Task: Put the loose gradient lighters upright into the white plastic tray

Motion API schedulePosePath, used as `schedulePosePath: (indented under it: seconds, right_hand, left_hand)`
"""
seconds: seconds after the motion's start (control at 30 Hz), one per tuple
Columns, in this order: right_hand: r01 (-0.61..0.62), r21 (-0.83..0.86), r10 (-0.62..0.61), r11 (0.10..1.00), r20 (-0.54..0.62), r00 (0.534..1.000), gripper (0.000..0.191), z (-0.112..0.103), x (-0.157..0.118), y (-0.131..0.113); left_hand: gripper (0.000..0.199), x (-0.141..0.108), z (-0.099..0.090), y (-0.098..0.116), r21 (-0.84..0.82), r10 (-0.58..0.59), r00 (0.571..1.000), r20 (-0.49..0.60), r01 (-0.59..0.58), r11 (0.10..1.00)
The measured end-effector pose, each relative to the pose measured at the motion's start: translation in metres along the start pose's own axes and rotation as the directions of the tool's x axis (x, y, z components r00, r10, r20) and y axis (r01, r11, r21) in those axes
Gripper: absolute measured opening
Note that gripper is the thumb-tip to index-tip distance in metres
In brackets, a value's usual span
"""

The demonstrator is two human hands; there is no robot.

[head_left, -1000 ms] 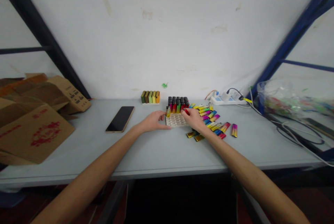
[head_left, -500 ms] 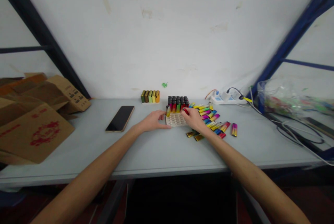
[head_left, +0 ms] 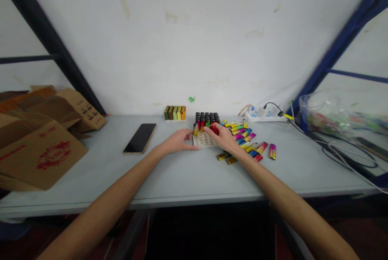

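A white tray point(head_left: 201, 140) with rows of small holes lies on the table between my hands. One yellowish lighter point(head_left: 195, 129) stands upright at its far left corner. My left hand point(head_left: 178, 140) is open at the tray's left side, thumb and fingers apart, the thumb touching the near left corner. Above the tray's right part, my right hand point(head_left: 223, 136) pinches a shiny red lighter point(head_left: 214, 129), held tilted. Part of that lighter is hidden by the fingers. Loose shiny coloured lighters point(head_left: 250, 145) lie in a pile right of the tray, partly behind my right hand.
Behind the tray stands a block of black-topped lighters point(head_left: 207, 117). Another block of lighters point(head_left: 175, 113) sits by the wall. A phone point(head_left: 140, 138) and cardboard boxes point(head_left: 45, 151) are left; a power strip point(head_left: 263, 115) with cables and a plastic bag point(head_left: 325, 108) are right.
My right hand has shifted slightly left, and more of the red lighter shows, turned in the fingers. My left hand and the tray stay in place.
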State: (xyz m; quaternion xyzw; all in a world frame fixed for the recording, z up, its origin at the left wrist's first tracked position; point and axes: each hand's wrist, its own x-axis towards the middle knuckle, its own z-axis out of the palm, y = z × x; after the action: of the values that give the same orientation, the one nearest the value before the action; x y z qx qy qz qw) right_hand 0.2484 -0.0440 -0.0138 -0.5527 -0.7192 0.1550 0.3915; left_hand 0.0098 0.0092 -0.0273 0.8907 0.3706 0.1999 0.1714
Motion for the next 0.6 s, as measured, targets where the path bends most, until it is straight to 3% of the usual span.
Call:
schedulePosePath:
  seconds: [0.13, 0.3, 0.43, 0.6]
  right_hand:
    - [0.107, 0.051, -0.110, 0.993, 0.075, 0.991, 0.036, 0.003, 0.002, 0.008]
    - [0.299, -0.025, -0.298, 0.954, 0.044, 0.954, 0.035, 0.003, 0.012, 0.009]
    - [0.342, -0.077, -0.335, 0.936, 0.097, 0.937, 0.034, 0.001, 0.021, -0.005]
    - [0.349, -0.024, -0.343, 0.937, 0.124, 0.931, 0.031, 0.005, 0.029, -0.012]
  left_hand:
    - [0.058, 0.000, 0.000, 0.002, 0.005, 0.010, 1.000, 0.005, -0.010, 1.000]
    - [0.060, 0.000, 0.000, 0.002, 0.010, 0.013, 1.000, 0.005, -0.013, 1.000]
    - [0.065, 0.001, 0.001, -0.001, 0.023, 0.011, 1.000, 0.019, -0.011, 1.000]
    - [0.063, 0.000, 0.002, 0.000, 0.035, -0.002, 1.000, 0.016, 0.002, 0.999]
